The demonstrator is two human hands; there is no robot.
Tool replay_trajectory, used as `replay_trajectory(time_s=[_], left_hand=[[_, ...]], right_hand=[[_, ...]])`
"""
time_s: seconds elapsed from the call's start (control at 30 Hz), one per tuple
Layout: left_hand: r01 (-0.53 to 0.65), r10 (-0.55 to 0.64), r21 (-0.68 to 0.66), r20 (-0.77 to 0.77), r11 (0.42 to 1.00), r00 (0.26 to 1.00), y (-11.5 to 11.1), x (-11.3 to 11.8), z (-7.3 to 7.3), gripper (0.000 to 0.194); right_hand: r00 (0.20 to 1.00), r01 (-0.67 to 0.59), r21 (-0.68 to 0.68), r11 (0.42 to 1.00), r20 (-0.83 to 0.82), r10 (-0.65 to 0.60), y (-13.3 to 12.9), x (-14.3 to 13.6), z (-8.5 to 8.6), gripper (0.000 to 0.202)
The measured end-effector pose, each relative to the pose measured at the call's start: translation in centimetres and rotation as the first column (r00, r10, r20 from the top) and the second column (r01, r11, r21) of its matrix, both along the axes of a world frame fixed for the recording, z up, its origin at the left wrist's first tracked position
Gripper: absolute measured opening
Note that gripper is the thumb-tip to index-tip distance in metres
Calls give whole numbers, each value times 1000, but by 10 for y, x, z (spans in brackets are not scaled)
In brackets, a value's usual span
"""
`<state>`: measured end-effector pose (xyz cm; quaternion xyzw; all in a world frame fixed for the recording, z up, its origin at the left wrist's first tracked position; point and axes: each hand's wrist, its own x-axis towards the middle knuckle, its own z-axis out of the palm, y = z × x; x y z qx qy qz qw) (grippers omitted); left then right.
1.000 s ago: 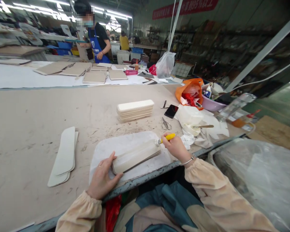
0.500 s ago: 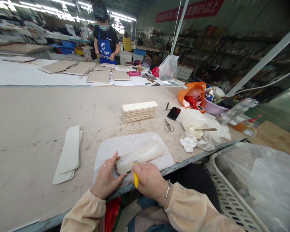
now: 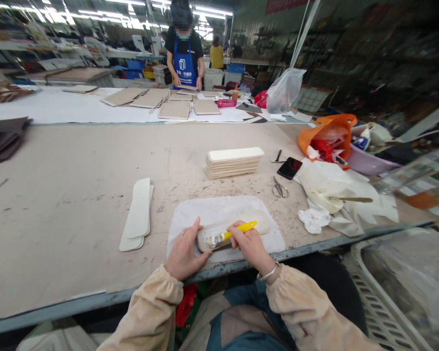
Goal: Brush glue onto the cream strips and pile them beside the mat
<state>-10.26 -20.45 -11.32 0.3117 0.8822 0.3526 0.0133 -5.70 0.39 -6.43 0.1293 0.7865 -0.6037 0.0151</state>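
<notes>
In my right hand (image 3: 249,243) is a small brush with a yellow handle (image 3: 246,226), its handle tilted up to the right. The whitish bristles rest on the left end of a stack of long pale strips with rounded corners (image 3: 254,222). My left hand (image 3: 187,249) grips that same end, with the thumb at the near corner and a finger at the far one. The stack lies on a white rounded sheet (image 3: 190,210), and its top looks wet and glossy.
A second stack of strips (image 3: 234,163) stands farther back, and loose white strips (image 3: 139,209) lie left. Scissors (image 3: 280,187), a phone (image 3: 289,168), crumpled tissue (image 3: 313,221) and an orange bag (image 3: 327,139) are right. A person in a blue apron (image 3: 186,63) stands across the table.
The brush has shifted to the stack's left end, and its handle has swung from pointing down toward me to up and right. My view has turned left. My left hand stays at the stack's end.
</notes>
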Motion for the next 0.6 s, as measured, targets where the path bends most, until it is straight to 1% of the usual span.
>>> replay_trajectory(time_s=[0.17,0.2,0.27,0.37,0.43,0.47,0.53,0.6], left_hand=[[4,-4,-9,-12,1000,1000,0,-1,0,92],[4,-4,-9,-14,1000,1000,0,0,1,92],[3,-3,-8,-17,1000,1000,0,0,1,92],[-7,7,-3,-20,1000,1000,2,0,1,94],[-12,12,-7,-24,1000,1000,3,1,1,93],[-11,11,-14,-29,1000,1000,3,0,1,92],[-4,3,-34,-39,999,999,3,0,0,91],[4,-6,-51,-48,999,999,2,0,-1,90]], right_hand=[[994,94,183,978,-69,-83,25,6,14,26],[992,109,190,976,-84,-95,26,7,17,25],[990,97,142,985,-117,-81,20,9,19,22],[990,-29,30,999,-134,32,-1,8,14,20],[988,-89,13,996,-124,90,-11,6,8,18],[989,-94,23,995,-116,96,-11,5,5,17],[993,-57,68,996,-101,64,-3,5,2,17],[996,9,143,990,-89,4,17,7,3,19]])
